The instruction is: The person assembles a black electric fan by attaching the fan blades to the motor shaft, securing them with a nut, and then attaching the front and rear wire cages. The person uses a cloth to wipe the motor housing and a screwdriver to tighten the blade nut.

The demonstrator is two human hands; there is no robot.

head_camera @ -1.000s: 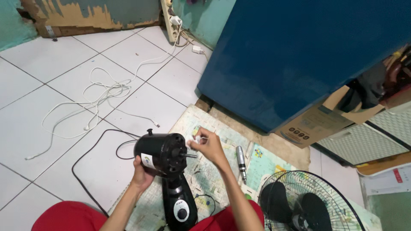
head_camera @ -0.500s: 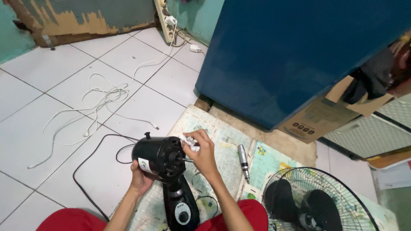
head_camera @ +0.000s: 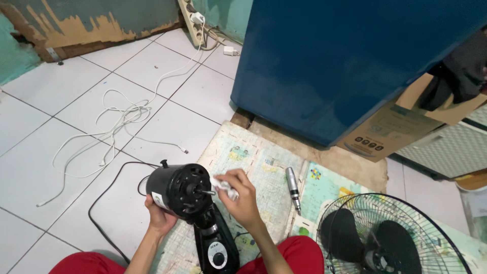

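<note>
My left hand point(head_camera: 158, 217) grips the underside of a black fan motor housing point(head_camera: 175, 189), which sits on a black fan stand with a round knob point(head_camera: 218, 249). A short metal shaft point(head_camera: 205, 192) sticks out of the housing's face. My right hand point(head_camera: 242, 197) pinches a crumpled white tissue point(head_camera: 223, 185) and presses it against the housing's face right by the shaft. Both hands work above a patterned play mat point(head_camera: 253, 162) laid on the floor. My knees in red shorts point(head_camera: 291, 253) frame the bottom of the view.
A grey screwdriver point(head_camera: 292, 183) lies on the mat to the right. A black fan guard with blades point(head_camera: 388, 237) rests at the lower right. A black cord point(head_camera: 104, 195) and white cable point(head_camera: 114, 119) trail over white tiles. A blue cabinet point(head_camera: 345, 66) and cardboard box point(head_camera: 385, 129) stand behind.
My right hand has brought the tissue from just off the housing down onto its face by the shaft. The view has shifted slightly, so everything sits lower and further left.
</note>
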